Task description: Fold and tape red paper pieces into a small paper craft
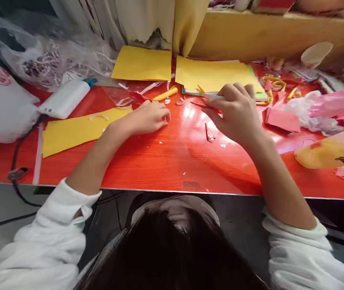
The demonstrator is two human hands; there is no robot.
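Note:
My left hand [150, 117] rests on the red tabletop [147, 169], fingers loosely curled and a gap showing by the thumb; nothing is visible in it. Beyond its knuckles lie a red item [139, 97], partly hidden, and a yellow paper roll [165, 93]. Raised over the table, my right hand [235, 110] pinches a thin, pointed red piece [200, 105]. A whitish piece [214, 96] also shows at its fingers; its kind is unclear. Below that hand lies a small red-and-white cone-shaped piece [209, 133].
Yellow sheets [143, 64] and a paper stack [214, 74] lie at the back. A long yellow sheet [78, 131], a white device [66, 98] and plastic bags [3, 100] are left. Pink paper [283, 119], crumpled wrapping and a yellow container [319, 155] are right. Scraps are scattered.

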